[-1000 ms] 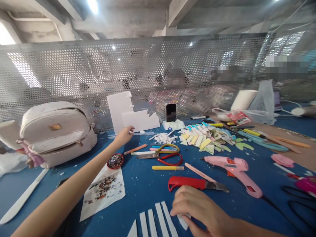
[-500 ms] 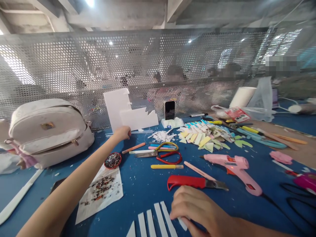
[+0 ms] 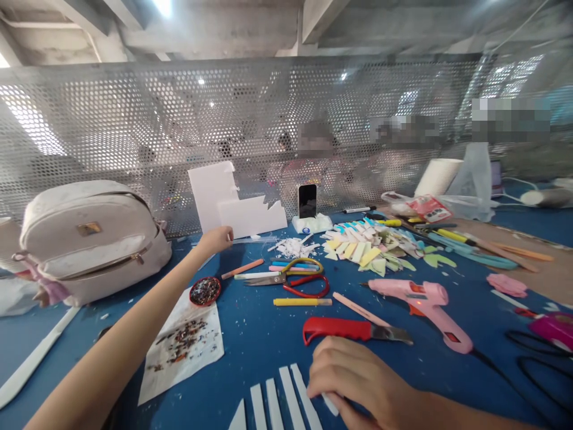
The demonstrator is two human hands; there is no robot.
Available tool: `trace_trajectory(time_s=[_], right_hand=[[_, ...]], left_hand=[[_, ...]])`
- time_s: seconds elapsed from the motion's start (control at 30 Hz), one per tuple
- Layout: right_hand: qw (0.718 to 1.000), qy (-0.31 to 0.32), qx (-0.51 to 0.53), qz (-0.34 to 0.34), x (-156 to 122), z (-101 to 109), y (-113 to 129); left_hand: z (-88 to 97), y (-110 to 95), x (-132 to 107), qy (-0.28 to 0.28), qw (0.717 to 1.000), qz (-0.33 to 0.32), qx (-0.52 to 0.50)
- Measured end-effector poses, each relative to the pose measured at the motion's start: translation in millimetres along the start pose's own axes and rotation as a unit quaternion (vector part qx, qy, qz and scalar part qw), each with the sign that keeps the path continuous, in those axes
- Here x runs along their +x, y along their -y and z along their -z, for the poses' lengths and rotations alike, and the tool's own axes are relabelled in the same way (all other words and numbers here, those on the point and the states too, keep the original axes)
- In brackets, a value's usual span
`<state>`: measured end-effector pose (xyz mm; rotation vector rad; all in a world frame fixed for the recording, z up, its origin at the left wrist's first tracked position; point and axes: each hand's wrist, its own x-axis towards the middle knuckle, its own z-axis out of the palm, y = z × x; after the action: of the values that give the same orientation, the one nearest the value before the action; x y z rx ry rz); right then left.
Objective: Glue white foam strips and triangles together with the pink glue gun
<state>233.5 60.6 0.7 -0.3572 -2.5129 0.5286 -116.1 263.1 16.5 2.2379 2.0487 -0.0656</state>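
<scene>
My left hand (image 3: 218, 240) is at the back of the table with its fingers pinched, just in front of the white foam board pieces (image 3: 250, 216). A thin clear stick (image 3: 206, 263) slants out below that hand and seems to be in its grip; the fingertips are partly hidden. Other clear sticks (image 3: 259, 239) lie to its right. At the front, my right hand (image 3: 349, 376) is closed on a small white foam strip (image 3: 330, 404). Several cut white foam strips (image 3: 290, 397) lie side by side to its left. Just beyond its knuckles rests a red-handled utility knife (image 3: 338, 329).
A pink glue gun (image 3: 416, 295) lies right, its cord trailing. Scissors (image 3: 308, 279) and markers (image 3: 302, 302) occupy the middle. A small red dish (image 3: 205, 291) sits on a littered paper sheet (image 3: 197, 352). Paper scraps (image 3: 371, 245), a phone (image 3: 307, 200) and a backpack (image 3: 89, 239) stand farther back.
My left hand has shifted slightly left and toward me, and a clear stick now shows below it. The right hand has stayed in place.
</scene>
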Motion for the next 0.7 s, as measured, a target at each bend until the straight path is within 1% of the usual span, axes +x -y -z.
trace_trajectory(time_s=[0.1, 0.17, 0.27, 0.33, 0.53, 0.6, 0.7], right_hand=[[1.000, -0.005, 0.002, 0.002, 0.0, 0.1, 0.9], [1.000, -0.001, 0.003, -0.001, -0.3, 0.3, 0.8], [1.000, 0.011, 0.004, -0.001, -1.3, -0.5, -0.7], [1.000, 0.014, 0.004, 0.002, -2.0, -2.0, -2.4], [1.000, 0.012, 0.001, 0.012, -2.2, -4.1, -3.9], [1.000, 0.008, -0.001, 0.015, -1.6, -3.5, -2.8], [1.000, 0.005, -0.001, 0.016, -0.7, -2.9, -1.4]], left_hand=[[6.6, 12.4, -5.8, 0.027, 1.000, 0.006, 0.004], [7.5, 20.9, -12.9, 0.033, 0.999, 0.023, 0.012], [2.8, 28.8, -24.4, 0.031, 0.997, 0.061, 0.022], [-3.8, 29.8, -29.4, 0.028, 0.996, 0.077, 0.019], [-23.4, 25.0, -28.0, -0.001, 0.996, 0.090, -0.020], [-25.0, 25.9, -26.5, -0.013, 0.995, 0.091, -0.038], [-22.8, 29.8, -26.7, -0.043, 0.993, 0.081, -0.075]])
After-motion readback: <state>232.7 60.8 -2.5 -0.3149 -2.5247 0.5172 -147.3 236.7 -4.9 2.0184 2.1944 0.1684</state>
